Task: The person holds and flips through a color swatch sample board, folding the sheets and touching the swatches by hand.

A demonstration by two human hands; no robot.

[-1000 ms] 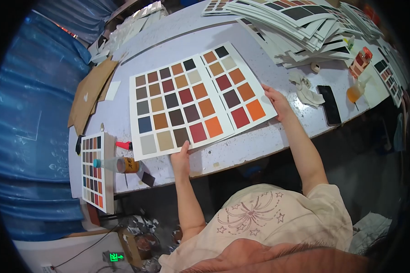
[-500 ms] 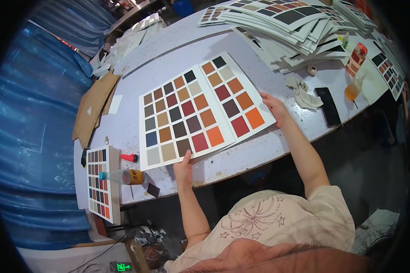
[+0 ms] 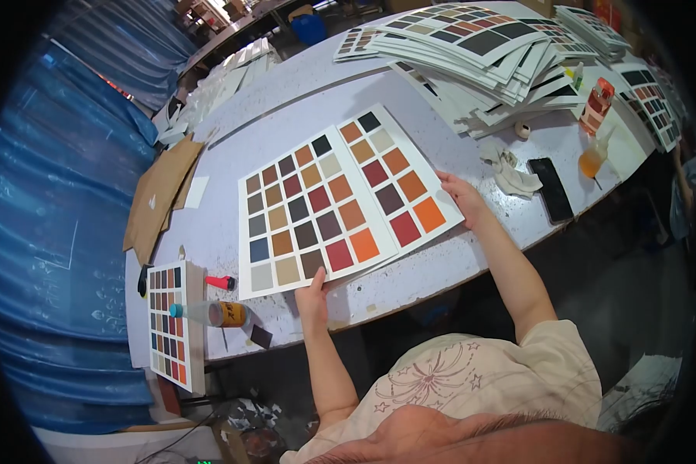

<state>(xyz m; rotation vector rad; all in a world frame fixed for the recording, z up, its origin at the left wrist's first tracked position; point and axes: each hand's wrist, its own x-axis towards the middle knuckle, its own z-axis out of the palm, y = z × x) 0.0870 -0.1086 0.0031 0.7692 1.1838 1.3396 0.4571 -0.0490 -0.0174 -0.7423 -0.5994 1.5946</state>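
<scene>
Two white cards with rows of coloured squares overlap above the table. My left hand [image 3: 312, 300] pinches the bottom edge of the left swatch card [image 3: 309, 209], its thumb on top near a dark brown square. At the right edge of the right swatch card [image 3: 398, 174], my right hand [image 3: 461, 199] grips with its fingers partly hidden beneath. The left card lies over part of the right one, and both tilt a little.
A tall swatch stack [image 3: 472, 58] is at the back right, near a red bottle [image 3: 597, 107], a phone [image 3: 551, 190] and crumpled cloth [image 3: 510, 172]. At left are another swatch stack [image 3: 170, 321], a clear bottle [image 3: 216, 313] and brown cardboard [image 3: 158, 201].
The view has shifted, so the table and its items appear lower and slightly moved. Both hands keep hold of the cards, which look a little more tilted.
</scene>
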